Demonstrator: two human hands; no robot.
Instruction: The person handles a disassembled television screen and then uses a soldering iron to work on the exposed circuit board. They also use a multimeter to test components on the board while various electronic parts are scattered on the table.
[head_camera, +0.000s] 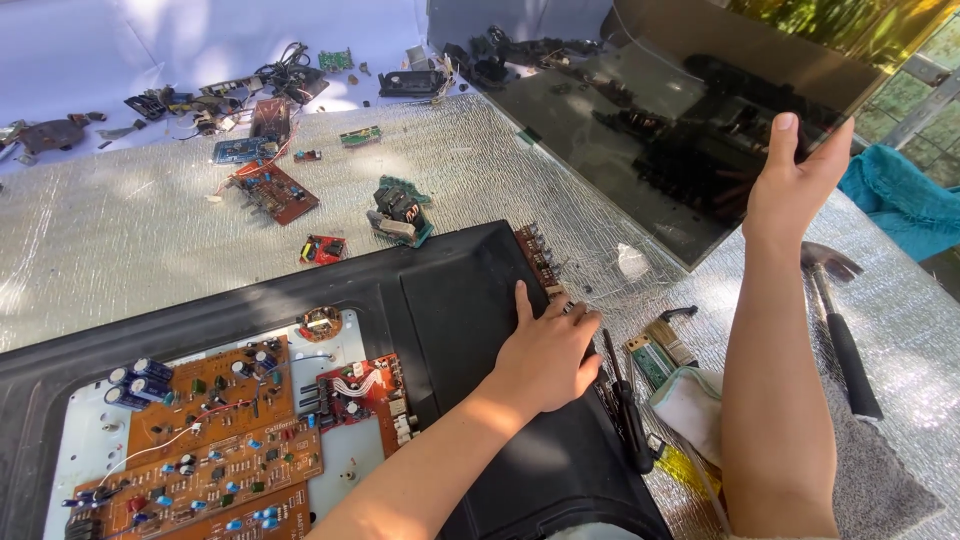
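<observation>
The dark glossy screen panel (660, 120) is off, raised by the right hand (790, 185), fingers closed on its edge. The left hand (545, 350) presses flat and open on the black plastic rear housing (450, 300). Orange circuit boards (215, 440) left of it remain mounted.

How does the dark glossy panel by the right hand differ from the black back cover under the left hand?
The glossy panel is tilted up, held at its edge by the right hand; the black back cover lies flat under the left hand. The panel is mirror-smooth and reflects the scattered parts; the cover is matte and moulded with raised steps. The cover is opened, showing orange circuit boards; the panel shows none. Both are large, dark and rectangular.
</observation>
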